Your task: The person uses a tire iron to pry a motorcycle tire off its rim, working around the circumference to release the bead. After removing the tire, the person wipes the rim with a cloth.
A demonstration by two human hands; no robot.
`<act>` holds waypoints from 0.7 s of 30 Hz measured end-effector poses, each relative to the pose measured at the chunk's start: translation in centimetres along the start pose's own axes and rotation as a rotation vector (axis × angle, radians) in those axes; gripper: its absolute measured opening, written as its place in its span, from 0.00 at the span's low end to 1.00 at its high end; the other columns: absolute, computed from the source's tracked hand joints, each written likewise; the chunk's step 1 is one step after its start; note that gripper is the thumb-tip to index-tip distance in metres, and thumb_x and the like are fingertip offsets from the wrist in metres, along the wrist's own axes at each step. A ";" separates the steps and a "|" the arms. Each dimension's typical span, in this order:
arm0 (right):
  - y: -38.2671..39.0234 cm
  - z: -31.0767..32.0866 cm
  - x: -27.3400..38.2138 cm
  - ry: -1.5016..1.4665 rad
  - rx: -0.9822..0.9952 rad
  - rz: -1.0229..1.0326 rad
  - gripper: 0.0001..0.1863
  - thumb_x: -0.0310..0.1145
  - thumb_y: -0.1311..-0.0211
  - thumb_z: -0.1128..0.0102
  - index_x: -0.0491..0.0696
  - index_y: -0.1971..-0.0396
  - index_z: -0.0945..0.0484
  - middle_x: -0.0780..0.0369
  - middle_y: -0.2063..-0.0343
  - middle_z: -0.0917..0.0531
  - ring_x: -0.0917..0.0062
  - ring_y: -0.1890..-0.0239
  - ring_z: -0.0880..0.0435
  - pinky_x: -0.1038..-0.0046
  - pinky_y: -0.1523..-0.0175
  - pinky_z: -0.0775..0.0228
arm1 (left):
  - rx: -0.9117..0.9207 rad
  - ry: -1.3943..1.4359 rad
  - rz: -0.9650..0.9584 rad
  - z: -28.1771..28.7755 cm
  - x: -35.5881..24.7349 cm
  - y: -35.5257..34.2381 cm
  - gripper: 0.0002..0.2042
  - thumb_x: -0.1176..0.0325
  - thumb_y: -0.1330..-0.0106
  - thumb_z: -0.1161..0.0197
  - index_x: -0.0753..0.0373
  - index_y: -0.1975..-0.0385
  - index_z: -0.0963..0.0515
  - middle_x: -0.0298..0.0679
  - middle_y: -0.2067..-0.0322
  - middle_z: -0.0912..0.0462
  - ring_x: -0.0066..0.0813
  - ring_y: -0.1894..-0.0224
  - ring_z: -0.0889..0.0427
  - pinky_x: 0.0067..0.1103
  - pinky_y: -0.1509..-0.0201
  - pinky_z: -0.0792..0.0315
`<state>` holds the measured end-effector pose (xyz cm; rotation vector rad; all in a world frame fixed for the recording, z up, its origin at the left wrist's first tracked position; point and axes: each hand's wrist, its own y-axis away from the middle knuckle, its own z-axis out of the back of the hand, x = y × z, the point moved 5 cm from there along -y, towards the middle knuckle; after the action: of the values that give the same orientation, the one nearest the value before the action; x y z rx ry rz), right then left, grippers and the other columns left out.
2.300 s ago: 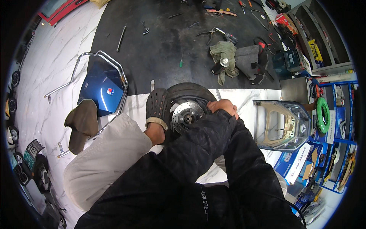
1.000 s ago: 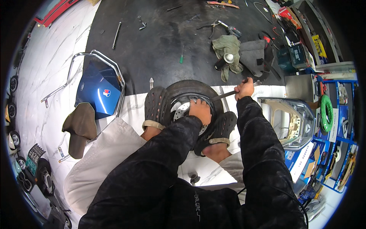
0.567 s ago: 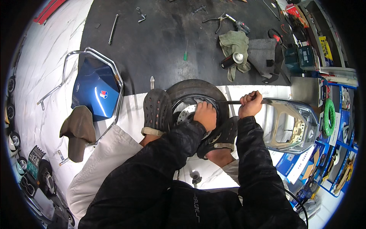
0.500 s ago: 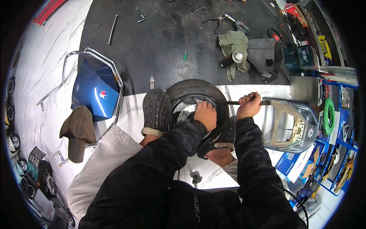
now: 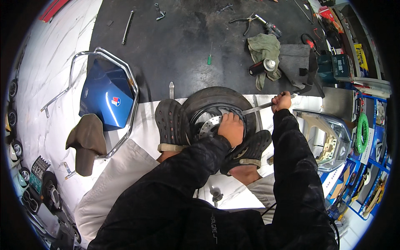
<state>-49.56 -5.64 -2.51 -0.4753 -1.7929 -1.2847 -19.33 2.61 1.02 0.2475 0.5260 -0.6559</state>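
Note:
A small scooter wheel with a black tyre (image 5: 214, 96) lies flat on the floor between my two clogs, its perforated brake disc (image 5: 209, 127) facing up. My left hand (image 5: 231, 129) is closed over the wheel beside the disc, with its fingertips hidden. My right hand (image 5: 282, 102) grips a flat metal tyre lever (image 5: 260, 108) to the right of the wheel. The lever slopes down to the left, and its tip meets the inner edge of the tyre. My clogs (image 5: 171, 123) press close against the wheel on both sides.
Another lever (image 5: 257, 118) lies right of the tyre. A chrome rail (image 5: 133, 83) surrounds a blue panel (image 5: 106, 98) at left. On the black mat are a screwdriver (image 5: 209, 59), a spray can (image 5: 262, 66) and a green rag (image 5: 264, 46). A lamp housing (image 5: 333, 141) stands at right.
My right hand has moved right and away from me, swinging the lever from nearly level to a slope with its held end farther out. The right clog has shifted right; my left hand stays over the wheel.

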 end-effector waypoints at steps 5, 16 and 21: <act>-1.2 -0.7 -0.8 0.090 -0.105 0.055 0.17 0.45 0.24 0.44 0.55 0.74 0.33 0.69 0.85 0.39 0.77 0.86 0.40 0.71 0.80 0.46 | -0.020 0.025 -0.016 0.1 -0.1 0.0 0.18 0.57 0.36 0.28 0.68 0.58 0.12 0.48 0.55 0.15 0.51 0.44 0.22 0.45 0.32 0.35; -4.2 -0.5 -3.1 0.064 -0.128 0.007 0.18 0.47 0.20 0.45 0.55 0.72 0.33 0.69 0.85 0.40 0.75 0.87 0.40 0.70 0.81 0.45 | -0.002 0.005 -0.038 0.4 -0.2 0.1 0.19 0.57 0.35 0.29 0.69 0.56 0.11 0.49 0.55 0.15 0.52 0.43 0.23 0.46 0.31 0.36; -4.8 -0.7 -3.8 0.095 -0.137 0.004 0.22 0.50 0.21 0.41 0.54 0.74 0.35 0.68 0.85 0.41 0.75 0.88 0.41 0.70 0.82 0.48 | -0.038 0.024 -0.041 0.5 -0.2 0.1 0.18 0.57 0.35 0.29 0.69 0.58 0.12 0.49 0.55 0.15 0.53 0.43 0.22 0.47 0.30 0.35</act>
<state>-50.54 -7.56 -8.26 -0.4849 -1.6323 -1.4100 -19.24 2.56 1.57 0.2097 0.5669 -0.6824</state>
